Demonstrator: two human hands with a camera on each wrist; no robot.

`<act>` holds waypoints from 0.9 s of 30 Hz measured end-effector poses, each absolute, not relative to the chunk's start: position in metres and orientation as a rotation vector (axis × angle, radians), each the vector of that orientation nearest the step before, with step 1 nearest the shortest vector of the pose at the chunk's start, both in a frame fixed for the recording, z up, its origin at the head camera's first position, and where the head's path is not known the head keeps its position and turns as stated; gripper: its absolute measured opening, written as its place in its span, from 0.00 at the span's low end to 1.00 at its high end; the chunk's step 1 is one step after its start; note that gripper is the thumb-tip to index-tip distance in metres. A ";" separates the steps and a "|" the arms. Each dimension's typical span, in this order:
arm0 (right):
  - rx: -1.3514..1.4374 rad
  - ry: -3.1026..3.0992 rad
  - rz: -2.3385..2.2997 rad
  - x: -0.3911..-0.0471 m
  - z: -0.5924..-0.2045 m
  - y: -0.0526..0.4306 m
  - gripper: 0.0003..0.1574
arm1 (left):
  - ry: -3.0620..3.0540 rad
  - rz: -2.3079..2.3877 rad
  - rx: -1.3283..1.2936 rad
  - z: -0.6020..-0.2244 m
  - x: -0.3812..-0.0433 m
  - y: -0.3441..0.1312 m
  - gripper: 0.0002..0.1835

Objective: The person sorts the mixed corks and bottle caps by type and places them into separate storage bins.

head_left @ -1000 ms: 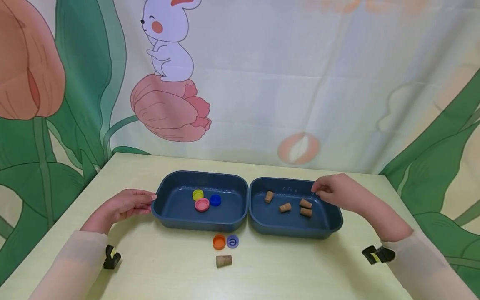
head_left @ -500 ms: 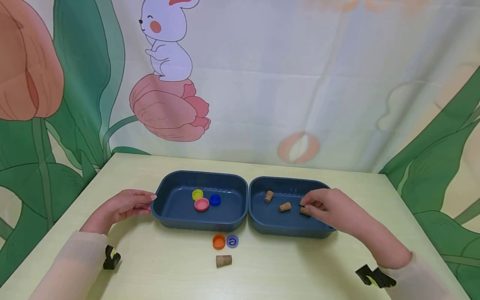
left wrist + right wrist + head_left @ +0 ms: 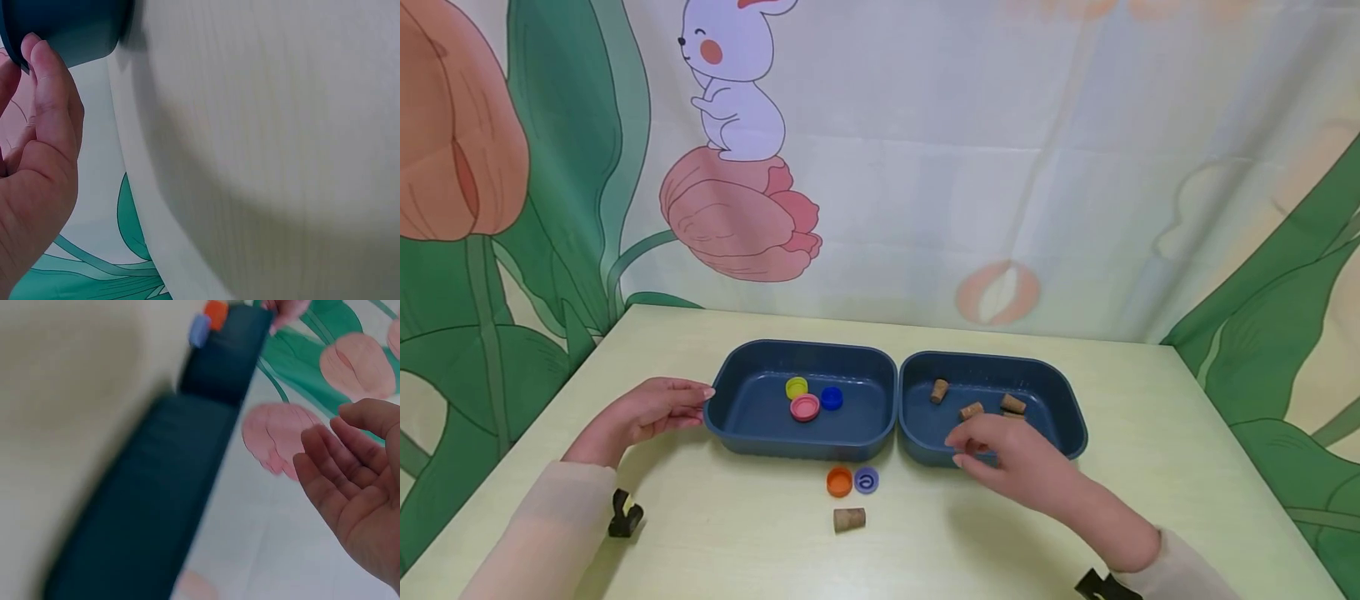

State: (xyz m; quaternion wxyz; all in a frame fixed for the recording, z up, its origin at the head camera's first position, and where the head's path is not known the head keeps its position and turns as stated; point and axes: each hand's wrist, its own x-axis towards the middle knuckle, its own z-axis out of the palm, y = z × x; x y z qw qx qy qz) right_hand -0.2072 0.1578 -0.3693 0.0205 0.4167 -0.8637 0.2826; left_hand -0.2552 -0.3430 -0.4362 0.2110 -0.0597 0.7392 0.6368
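Note:
My left hand (image 3: 651,408) pinches the left end of a dark blue bin (image 3: 752,429) between thumb and fingers; its grip on the rim also shows in the left wrist view. In that bin lie a yellow bottle cap (image 3: 797,387), a pink cap (image 3: 805,407) and a blue cap (image 3: 831,398). My right hand (image 3: 1022,462) is over the near edge of the second blue bin (image 3: 1052,400), fingers loosely bent with nothing between them. Several corks, including one cork (image 3: 939,391) at the left, lie in this bin, one partly hidden by the hand.
In front of the bins, an orange cap (image 3: 839,481) and a purple cap (image 3: 867,480) lie side by side on the pale table (image 3: 737,542). Nearer to me a single cork (image 3: 849,520) lies on its side. A printed curtain (image 3: 910,167) hangs behind the table.
My right hand has moved from the right bin's far right side, past the corks, leftward and toward me to its near edge. My left hand and both bins have stayed put.

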 end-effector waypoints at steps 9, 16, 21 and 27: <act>1.293 -2.942 0.850 -0.203 -0.394 0.125 0.22 | 2.056 1.762 -0.174 -0.436 -0.256 -0.343 0.08; 1.334 -3.015 0.813 -0.209 -0.414 0.105 0.27 | 2.065 1.749 -0.170 -0.435 -0.255 -0.343 0.09; 1.316 -3.036 0.793 -0.213 -0.421 0.093 0.28 | 2.077 1.740 -0.168 -0.436 -0.255 -0.342 0.10; 1.325 -3.036 0.740 -0.217 -0.427 0.080 0.26 | 2.077 1.741 -0.177 -0.436 -0.256 -0.343 0.12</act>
